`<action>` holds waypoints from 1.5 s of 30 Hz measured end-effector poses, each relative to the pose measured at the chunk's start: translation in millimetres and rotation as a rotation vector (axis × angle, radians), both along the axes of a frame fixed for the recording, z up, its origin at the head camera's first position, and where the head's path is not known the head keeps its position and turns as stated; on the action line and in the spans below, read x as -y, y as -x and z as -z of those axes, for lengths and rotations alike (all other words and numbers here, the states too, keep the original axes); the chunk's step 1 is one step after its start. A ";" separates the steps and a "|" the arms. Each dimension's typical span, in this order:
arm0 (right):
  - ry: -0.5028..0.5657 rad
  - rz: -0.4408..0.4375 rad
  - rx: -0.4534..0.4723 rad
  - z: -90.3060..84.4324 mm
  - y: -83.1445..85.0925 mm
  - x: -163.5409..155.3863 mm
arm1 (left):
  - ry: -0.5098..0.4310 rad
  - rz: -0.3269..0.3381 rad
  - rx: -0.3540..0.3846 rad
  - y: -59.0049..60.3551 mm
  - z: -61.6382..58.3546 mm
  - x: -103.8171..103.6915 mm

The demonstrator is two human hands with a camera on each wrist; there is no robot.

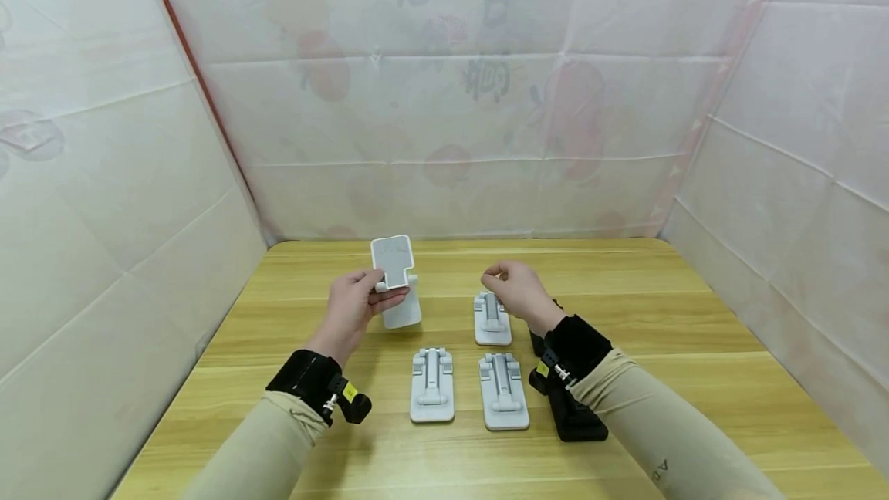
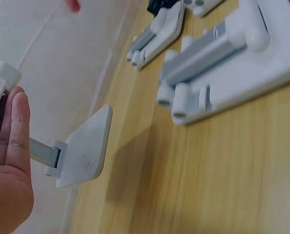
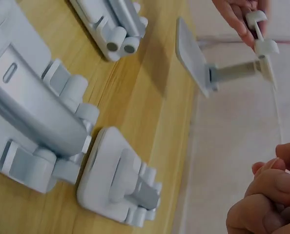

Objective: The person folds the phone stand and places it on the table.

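My left hand point(image 1: 350, 303) holds an unfolded white phone stand point(image 1: 403, 313) above the left part of the table, thumb at its joint and fingers underneath. Its grey-padded panel tilts up, and its flat base hangs below, clear of the wood in the left wrist view. To the right, my right hand point(image 1: 522, 292) is raised near a folded white phone stand point(image 1: 492, 322). Its fingers point(image 3: 267, 195) are curled, thumb and forefinger tips close together, with nothing visible between them. Two more folded stands, one left point(image 1: 432, 388) and one right point(image 1: 503, 396), lie nearer me.
Black folded stands point(image 1: 578, 417) lie on the right, partly hidden under my right wrist and sleeve. The wooden table point(image 1: 292, 292) is enclosed by pale patterned cloth walls point(image 1: 444, 137) at the back and both sides.
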State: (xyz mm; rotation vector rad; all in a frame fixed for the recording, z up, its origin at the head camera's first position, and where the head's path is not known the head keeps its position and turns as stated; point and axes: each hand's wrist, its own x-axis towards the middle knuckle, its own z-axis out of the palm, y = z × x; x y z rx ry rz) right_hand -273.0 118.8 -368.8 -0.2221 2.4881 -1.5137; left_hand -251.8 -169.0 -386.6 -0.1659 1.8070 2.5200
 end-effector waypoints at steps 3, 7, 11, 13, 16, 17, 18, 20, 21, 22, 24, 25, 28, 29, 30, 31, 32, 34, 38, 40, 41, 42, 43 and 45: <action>0.051 -0.035 -0.003 -3.4 -1.1 2.9 | -0.004 0.043 -0.026 -2.0 -3.4 -14.0; 0.121 -0.085 -0.005 -8.4 -1.8 6.1 | -0.003 0.098 -0.044 -4.4 -7.3 -32.1; 0.179 -0.126 0.006 -12.4 -2.4 9.3 | -0.010 0.135 -0.057 -6.8 -9.3 -47.3; 0.197 -0.142 0.010 -14.0 -2.9 10.5 | -0.016 0.152 -0.062 -8.3 -9.6 -53.3; 0.210 -0.148 0.022 -15.5 -3.5 12.4 | -0.008 0.184 -0.077 -10.7 -10.2 -60.3; 0.215 -0.149 0.022 -15.7 -3.4 12.8 | -0.005 0.195 -0.084 -11.4 -10.2 -62.2; 0.219 -0.149 0.023 -15.9 -3.5 13.2 | -0.001 0.204 -0.091 -11.9 -10.2 -63.9; 0.226 -0.148 0.025 -16.2 -3.5 13.3 | 0.005 0.214 -0.102 -12.6 -9.9 -66.6; 0.228 -0.150 0.023 -16.1 -3.4 13.1 | 0.006 0.214 -0.104 -12.7 -9.6 -67.4; 0.231 -0.151 0.022 -16.0 -3.4 12.9 | 0.011 0.212 -0.107 -12.8 -9.3 -68.1; 0.233 -0.155 0.020 -15.9 -3.5 12.7 | 0.020 0.203 -0.110 -13.2 -8.7 -68.6; 0.233 -0.156 0.021 -15.7 -3.5 12.6 | 0.023 0.199 -0.110 -13.3 -8.6 -68.7; 0.238 -0.163 0.023 -14.9 -3.7 12.4 | 0.035 0.193 -0.111 -13.9 -7.9 -68.6; 0.242 -0.168 0.024 -14.7 -3.9 12.3 | 0.039 0.193 -0.116 -14.0 -7.8 -68.5; 0.248 -0.172 0.023 -14.6 -4.1 12.3 | 0.037 0.191 -0.117 -13.8 -7.4 -68.3; 0.258 -0.176 0.026 -14.4 -4.2 12.4 | 0.034 0.190 -0.115 -13.7 -7.2 -68.1; 0.270 -0.180 0.027 -14.4 -4.4 12.4 | 0.034 0.187 -0.115 -13.5 -7.0 -67.8; 0.300 -0.185 0.031 -14.9 -4.8 12.6 | 0.033 0.170 -0.119 -12.6 -6.5 -67.2; 0.373 -0.195 0.027 -16.9 -5.3 12.1 | 0.053 0.054 -0.105 -11.3 -6.4 -65.4; 0.402 -0.195 0.019 -18.1 -5.1 11.9 | 0.077 -0.026 -0.090 -10.6 -5.6 -63.7; 0.414 -0.194 0.019 -18.5 -5.2 11.7 | 0.092 -0.059 -0.077 -10.1 -4.7 -62.7; 0.423 -0.192 0.017 -19.0 -5.2 11.5 | 0.106 -0.077 -0.062 -9.5 -3.4 -61.7; 0.429 -0.191 0.016 -19.6 -5.3 11.6 | 0.124 -0.083 -0.048 -8.9 -2.0 -60.7; 0.437 -0.190 0.015 -20.8 -5.6 11.2 | 0.153 -0.057 -0.016 -8.1 1.0 -59.2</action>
